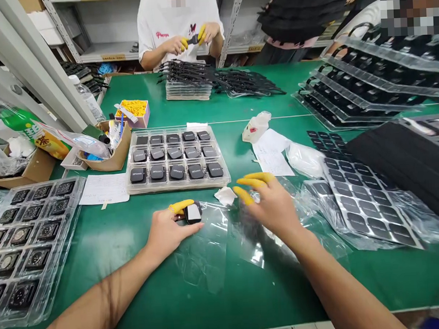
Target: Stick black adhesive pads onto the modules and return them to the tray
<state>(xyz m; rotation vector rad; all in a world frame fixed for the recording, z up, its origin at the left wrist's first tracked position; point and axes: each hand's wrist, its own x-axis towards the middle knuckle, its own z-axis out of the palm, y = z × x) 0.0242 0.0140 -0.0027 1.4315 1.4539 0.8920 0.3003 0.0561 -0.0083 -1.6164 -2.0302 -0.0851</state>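
My left hand [171, 227], with yellow finger cots, pinches a small black smartwatch body [193, 212] between thumb and fingers; a pale square shows on its face. To its right, my right hand [270, 203] is raised over clear plastic film [258, 252], its yellow-covered fingers spread and nothing in them. A crumpled white tissue [225, 196] lies between the hands. Beyond them is a clear plastic tray [177, 186] with rows of black square watch bodies. More clear film [205, 262] lies on the green table under my left hand.
At left is a tray of watch bodies [36, 259]. Dark label sheets [364, 197] and plastic bags [304, 158] lie at right, below stacked trays of straps [376, 80]. A box of yellow finger cots [135, 110] stands behind. Across the table, a person [180, 30] handles a dark strap.
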